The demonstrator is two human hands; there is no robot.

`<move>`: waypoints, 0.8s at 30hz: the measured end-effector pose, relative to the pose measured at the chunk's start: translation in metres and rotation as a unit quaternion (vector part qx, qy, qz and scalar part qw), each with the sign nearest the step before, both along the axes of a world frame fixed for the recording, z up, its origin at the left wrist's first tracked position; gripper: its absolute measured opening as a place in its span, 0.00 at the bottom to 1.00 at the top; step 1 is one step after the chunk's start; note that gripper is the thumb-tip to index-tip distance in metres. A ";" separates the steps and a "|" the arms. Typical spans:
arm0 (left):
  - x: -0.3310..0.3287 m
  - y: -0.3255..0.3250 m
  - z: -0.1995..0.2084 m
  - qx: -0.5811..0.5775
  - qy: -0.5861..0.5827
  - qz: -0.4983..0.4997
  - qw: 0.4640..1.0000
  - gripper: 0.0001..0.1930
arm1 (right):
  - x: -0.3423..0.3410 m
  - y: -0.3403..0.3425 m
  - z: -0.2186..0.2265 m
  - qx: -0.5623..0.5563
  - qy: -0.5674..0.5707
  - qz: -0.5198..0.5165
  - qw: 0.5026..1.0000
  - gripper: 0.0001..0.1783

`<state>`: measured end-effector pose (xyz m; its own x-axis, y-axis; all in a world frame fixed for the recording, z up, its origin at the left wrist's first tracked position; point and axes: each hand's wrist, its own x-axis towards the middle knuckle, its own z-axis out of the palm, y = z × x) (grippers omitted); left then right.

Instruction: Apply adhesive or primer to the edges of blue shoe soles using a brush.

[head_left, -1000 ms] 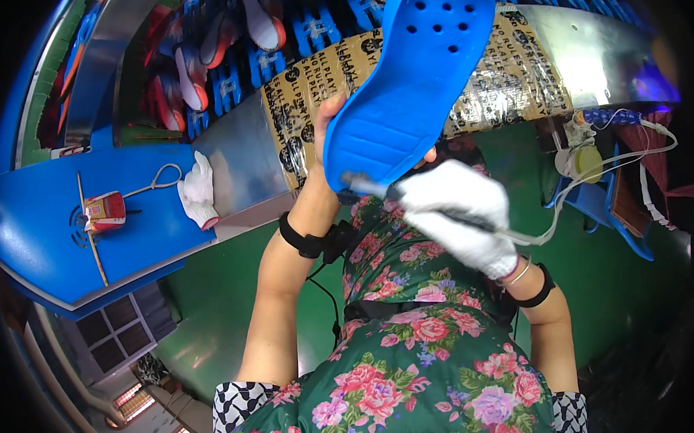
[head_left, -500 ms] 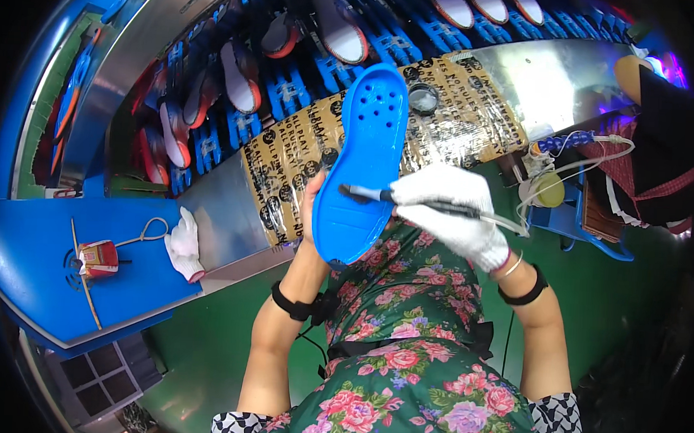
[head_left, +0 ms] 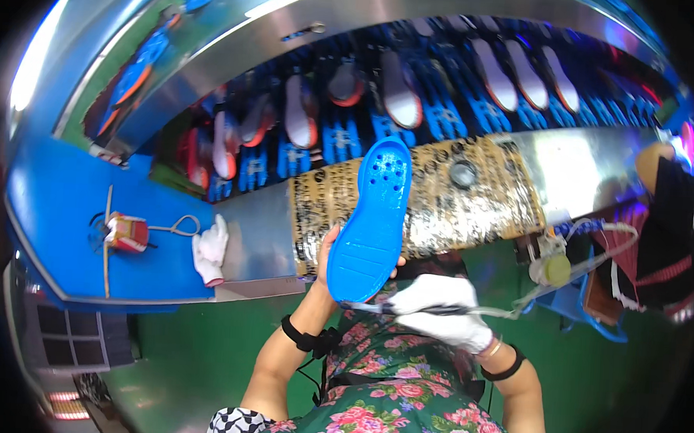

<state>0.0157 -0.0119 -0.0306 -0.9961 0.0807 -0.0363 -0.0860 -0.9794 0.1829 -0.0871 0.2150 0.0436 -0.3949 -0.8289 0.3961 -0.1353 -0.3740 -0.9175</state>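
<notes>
A blue shoe sole [head_left: 374, 225] with a cluster of small holes near its toe end is held up in front of me, its wet-looking inner face turned upward. My bare left hand [head_left: 328, 253] grips it from beneath, with fingers showing at both edges and the palm hidden. In my white-gloved right hand [head_left: 443, 310] is a dark-handled brush [head_left: 382, 307], fed by a clear tube. The brush tip lies at the near, heel end of the sole; whether it touches cannot be made out.
A bench carries taped brown paper [head_left: 479, 199] with a small round dish [head_left: 463, 174]. Behind it, a rack of blue holders bears several shoe uppers [head_left: 401, 91]. A white glove [head_left: 210, 251] and a red box [head_left: 127, 232] lie left. A yellowish container [head_left: 555, 270] stands right.
The brush has moved from the sole's middle to its heel end. The view has tilted, so sole and bench appear lower and farther right. Both hands keep their hold.
</notes>
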 end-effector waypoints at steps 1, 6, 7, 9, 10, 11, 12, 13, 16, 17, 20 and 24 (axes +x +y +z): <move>0.006 -0.001 0.014 -0.022 -0.013 0.029 0.999 0.56 | -0.005 0.004 -0.001 0.001 -0.069 -0.038 0.997 0.13; 0.035 -0.036 0.104 -0.132 0.114 0.109 0.979 0.65 | -0.031 0.014 0.002 -0.062 -0.357 -0.140 0.922 0.13; 0.033 -0.057 0.121 -0.146 0.200 0.033 0.968 0.65 | -0.035 0.018 -0.008 -0.076 -0.361 -0.150 0.917 0.12; 0.036 -0.079 0.171 -0.190 0.293 0.042 0.936 0.65 | -0.034 0.011 -0.015 -0.044 -0.376 -0.148 0.914 0.12; 0.032 -0.085 0.198 -0.207 0.313 0.119 0.919 0.65 | -0.033 0.009 -0.015 -0.022 -0.379 -0.161 0.911 0.12; 0.028 -0.101 0.223 -0.191 0.317 0.106 0.923 0.63 | -0.030 0.006 -0.020 -0.009 -0.379 -0.164 0.911 0.11; 0.019 -0.122 0.244 -0.169 0.320 0.090 0.928 0.62 | -0.025 -0.002 -0.019 -0.003 -0.387 -0.168 0.907 0.10; 0.013 -0.143 0.262 -0.143 0.290 0.139 0.936 0.61 | -0.021 -0.008 -0.021 0.007 -0.389 -0.159 0.907 0.10; -0.013 -0.258 0.286 -0.076 0.280 0.217 0.932 0.57 | -0.010 -0.026 -0.032 0.038 -0.372 -0.140 0.917 0.09; -0.023 -0.262 0.289 -0.023 0.229 0.309 0.923 0.56 | -0.009 -0.028 -0.034 0.044 -0.369 -0.140 0.918 0.09; -0.035 -0.281 0.279 -0.023 0.164 0.480 0.862 0.53 | -0.008 -0.030 -0.047 0.070 -0.390 -0.152 0.906 0.08; -0.060 -0.238 0.275 -0.329 -0.006 0.532 0.780 0.39 | -0.018 -0.019 -0.064 0.076 -0.384 -0.146 0.909 0.09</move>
<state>-0.0446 -0.2501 0.2441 -0.4854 -0.8320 0.2685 0.7064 -0.1923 0.6812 -0.1048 0.1958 -0.0209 -0.7185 -0.6661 -0.1999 0.4933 -0.2854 -0.8217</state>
